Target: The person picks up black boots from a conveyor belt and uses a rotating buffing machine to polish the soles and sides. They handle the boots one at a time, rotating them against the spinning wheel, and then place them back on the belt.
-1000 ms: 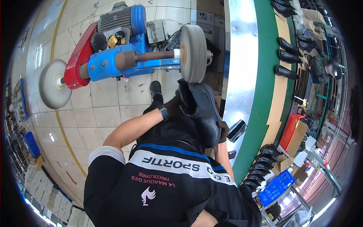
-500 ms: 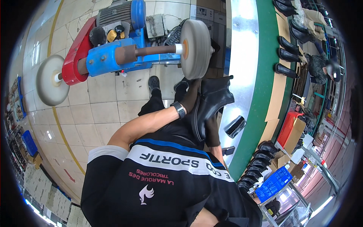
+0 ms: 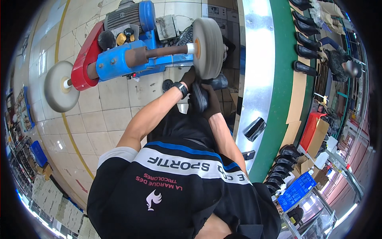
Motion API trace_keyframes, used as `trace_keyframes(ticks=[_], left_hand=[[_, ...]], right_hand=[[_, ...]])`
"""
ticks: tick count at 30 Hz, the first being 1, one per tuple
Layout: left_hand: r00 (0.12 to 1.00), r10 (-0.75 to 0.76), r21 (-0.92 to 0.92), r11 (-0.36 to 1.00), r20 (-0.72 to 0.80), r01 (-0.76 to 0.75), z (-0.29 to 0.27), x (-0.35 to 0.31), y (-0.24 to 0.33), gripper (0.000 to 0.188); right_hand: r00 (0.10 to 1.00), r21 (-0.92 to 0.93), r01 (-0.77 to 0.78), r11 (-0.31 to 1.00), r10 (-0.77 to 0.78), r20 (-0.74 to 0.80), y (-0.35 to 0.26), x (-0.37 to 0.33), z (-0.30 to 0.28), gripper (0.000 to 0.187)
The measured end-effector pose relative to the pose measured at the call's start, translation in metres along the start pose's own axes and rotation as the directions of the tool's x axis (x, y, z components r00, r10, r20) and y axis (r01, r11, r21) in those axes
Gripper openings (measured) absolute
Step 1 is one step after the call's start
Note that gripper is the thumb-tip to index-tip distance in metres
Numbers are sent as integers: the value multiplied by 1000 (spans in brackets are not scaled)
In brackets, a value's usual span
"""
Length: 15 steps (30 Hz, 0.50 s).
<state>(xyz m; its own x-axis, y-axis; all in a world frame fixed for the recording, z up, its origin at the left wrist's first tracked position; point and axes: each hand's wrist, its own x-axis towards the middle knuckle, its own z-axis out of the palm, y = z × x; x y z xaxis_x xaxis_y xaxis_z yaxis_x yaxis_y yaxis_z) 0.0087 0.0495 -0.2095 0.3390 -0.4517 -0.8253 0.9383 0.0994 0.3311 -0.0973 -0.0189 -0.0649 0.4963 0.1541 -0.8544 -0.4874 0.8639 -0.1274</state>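
A black ankle boot is held against or just below the underside of the pale buffing wheel, whose surface looks blurred. Its sole end points toward me, and the shaft shows past my right hand. My left hand, in a dark glove with a watch at the wrist, grips the boot's left side close to the wheel. My right hand, also dark-gloved, wraps the right side with the fingers over the upper. Contact between boot and wheel is partly hidden by the hands.
The blue machine body with a red belt guard carries a second wheel at left. On the right run a metal ledge with a black block and a green bench with several boots. A person stands beyond.
Both hands have carried the boot up and left from beside the ledge to beneath the wheel. The boot has turned, and my right forearm now reaches forward into view.
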Motion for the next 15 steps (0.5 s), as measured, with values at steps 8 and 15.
trace_keyframes(ticks=[8, 15], left_hand=[[770, 631, 682, 522, 95, -512, -4, -63, -21, 27], [820, 572, 522, 692, 26, -499, 18, -92, -9, 44]], right_hand=[[997, 0, 15, 1000, -15, 72, 34, -54, -5, 42], [997, -107, 48, 993, -53, -48, 35, -71, -1, 42]])
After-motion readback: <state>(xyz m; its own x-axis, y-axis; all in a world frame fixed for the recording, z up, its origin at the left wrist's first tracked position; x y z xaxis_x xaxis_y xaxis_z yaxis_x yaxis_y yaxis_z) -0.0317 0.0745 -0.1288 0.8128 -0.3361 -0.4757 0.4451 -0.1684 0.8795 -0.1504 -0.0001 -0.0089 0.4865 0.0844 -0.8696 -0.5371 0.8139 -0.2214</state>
